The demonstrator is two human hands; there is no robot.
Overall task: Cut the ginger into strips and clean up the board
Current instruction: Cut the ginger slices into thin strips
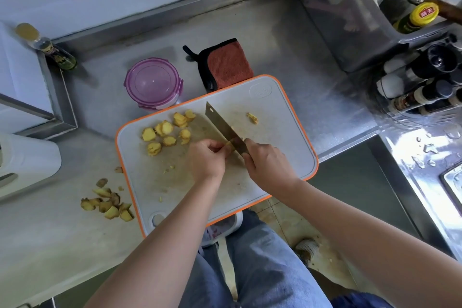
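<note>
Board: white, orange rim, lies askew on the steel counter; its near corner hangs over the counter edge.

Left hand: mid-board, fingers curled, fingertips pinching a small ginger piece against the board, tight to the left face of the blade.

Right hand: just right of the left hand, fingers wrapped round the knife handle, which is hidden in the fist. The blade runs far-left from the hand. Its heel is at the ginger piece; I cannot tell whether the edge is touching the board.

Slices: about ten yellow rounds in a loose cluster on the far-left part of the board, some overlapping, apart from the hands.

Stub: one small ginger bit alone on the board, right of the blade. Small flecks lie on the board near the left hand.

Trimmings: pile of brownish-yellow offcuts on the counter, left of the board's near-left edge.

Far of the board: purple-lidded tub at its far-left edge; reddish cloth with black trim, partly under the far edge.
</note>
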